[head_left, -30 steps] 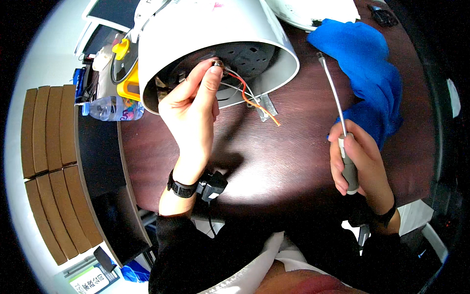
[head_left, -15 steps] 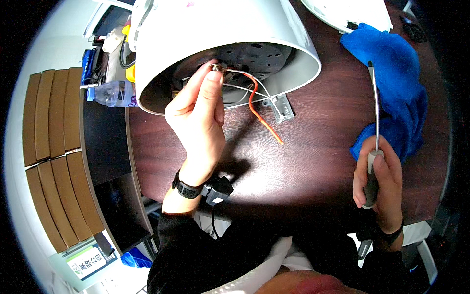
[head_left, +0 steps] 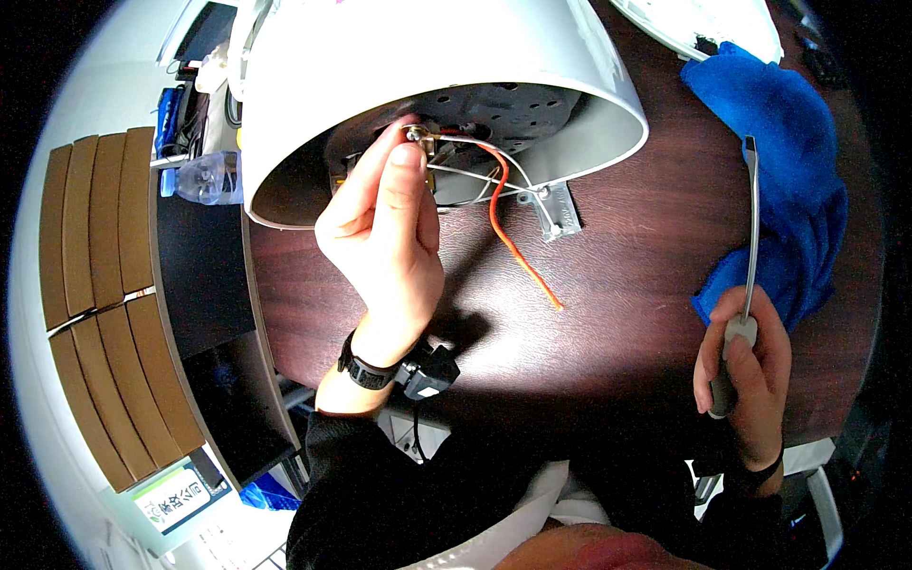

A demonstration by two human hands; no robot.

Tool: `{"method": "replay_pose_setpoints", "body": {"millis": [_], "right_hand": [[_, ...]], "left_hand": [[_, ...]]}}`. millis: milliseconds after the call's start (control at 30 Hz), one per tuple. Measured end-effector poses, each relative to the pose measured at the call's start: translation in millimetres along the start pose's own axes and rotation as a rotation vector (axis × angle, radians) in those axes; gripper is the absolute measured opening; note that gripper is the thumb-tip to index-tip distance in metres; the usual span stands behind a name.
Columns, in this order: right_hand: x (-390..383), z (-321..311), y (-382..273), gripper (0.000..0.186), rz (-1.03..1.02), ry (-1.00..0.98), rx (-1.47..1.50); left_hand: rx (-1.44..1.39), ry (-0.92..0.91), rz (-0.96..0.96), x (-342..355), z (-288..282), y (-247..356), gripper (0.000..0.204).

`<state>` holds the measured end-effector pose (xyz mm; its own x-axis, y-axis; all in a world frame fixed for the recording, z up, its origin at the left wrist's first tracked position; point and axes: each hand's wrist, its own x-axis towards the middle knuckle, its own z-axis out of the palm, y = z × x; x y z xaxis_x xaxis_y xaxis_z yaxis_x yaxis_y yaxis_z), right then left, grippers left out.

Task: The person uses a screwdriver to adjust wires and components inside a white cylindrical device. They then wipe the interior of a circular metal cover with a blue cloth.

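A large white cylindrical housing (head_left: 446,43) lies on its side on the dark wooden table (head_left: 608,275), open toward me, with a perforated black plate (head_left: 503,104) inside. My left hand (head_left: 385,242) reaches into the opening, thumb and fingertips pinched on a small metal fitting (head_left: 415,133) with white wires attached. An orange wire (head_left: 521,256) hangs out and down across the table. White wires run to a clear plate (head_left: 560,218) beside the housing's rim. My right hand (head_left: 741,370) grips a grey-handled screwdriver (head_left: 752,218) pointing away from me, over a crumpled blue cloth (head_left: 779,123).
A white shell-like part (head_left: 684,19) lies at the back right beside the cloth. At the left stand stacked brown cartons (head_left: 95,218), black shelving (head_left: 209,266) and a plastic bottle (head_left: 209,179) among small items. A black chair edge (head_left: 845,456) is at the lower right.
My right hand with the screwdriver has moved right and lower in view. My left hand keeps its pinch at the fitting. The housing appears wider as the view has shifted.
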<state>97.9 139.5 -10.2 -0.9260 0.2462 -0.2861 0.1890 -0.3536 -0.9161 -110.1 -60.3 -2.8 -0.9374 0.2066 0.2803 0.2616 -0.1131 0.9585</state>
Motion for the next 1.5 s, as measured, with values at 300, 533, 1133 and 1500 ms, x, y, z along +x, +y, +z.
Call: {"method": "replay_pose_setpoints", "body": {"millis": [300, 533, 1133, 1500], "right_hand": [[-1, 2, 2, 0.05, -0.18, -0.202, -0.349], [1, 14, -1, 0.054, 0.009, -0.272, -0.152], [9, 77, -61, 0.031, -0.179, 0.002, -0.73], [14, 89, -60, 0.03, -0.211, 0.061, -0.798]], "left_hand": [[0.056, 0.064, 0.117, -5, 5, -6, 0.019], [0.024, -0.04, 0.053, -4, 3, -1, 0.022], [0.13, -0.035, 0.199, -8, 5, -13, 0.025], [0.176, -0.072, 0.264, -7, 5, -14, 0.028]]}}
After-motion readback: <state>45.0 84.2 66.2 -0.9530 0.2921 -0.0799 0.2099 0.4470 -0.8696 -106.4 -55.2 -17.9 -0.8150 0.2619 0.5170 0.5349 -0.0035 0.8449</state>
